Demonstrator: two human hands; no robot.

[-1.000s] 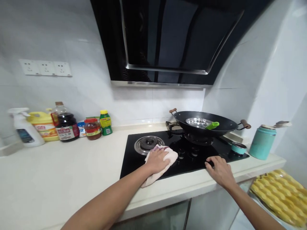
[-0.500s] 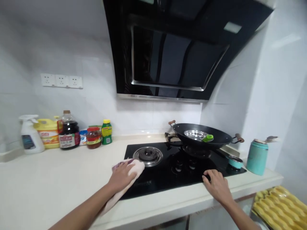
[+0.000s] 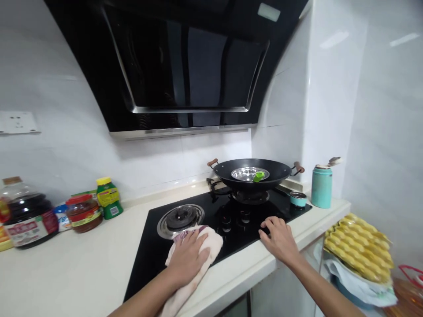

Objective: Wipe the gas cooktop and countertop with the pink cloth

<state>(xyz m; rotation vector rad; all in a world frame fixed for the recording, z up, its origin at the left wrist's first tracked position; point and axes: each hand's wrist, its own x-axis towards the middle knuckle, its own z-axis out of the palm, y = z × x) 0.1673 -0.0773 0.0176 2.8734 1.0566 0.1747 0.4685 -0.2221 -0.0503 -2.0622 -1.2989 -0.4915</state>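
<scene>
"How is the left hand (image 3: 188,259)?"
"Palm down on the cloth (image 3: 213,241), fingers slightly spread, just below the frame's centre. The cloth lies over the front of the stove (image 3: 145,255)."
"And the right hand (image 3: 279,240)?"
"Half curled at the stove's front edge, right of centre, thumb apart from the fingers. I can't tell whether its fingertips press down."
"What's hidden?"
"The left hand covers the cloth's middle; its tail runs off the bottom edge. A yellow container (image 3: 4,240) is cut off at left."
"The arms?"
"Both forearms slant inward from the bottom edge."
</scene>
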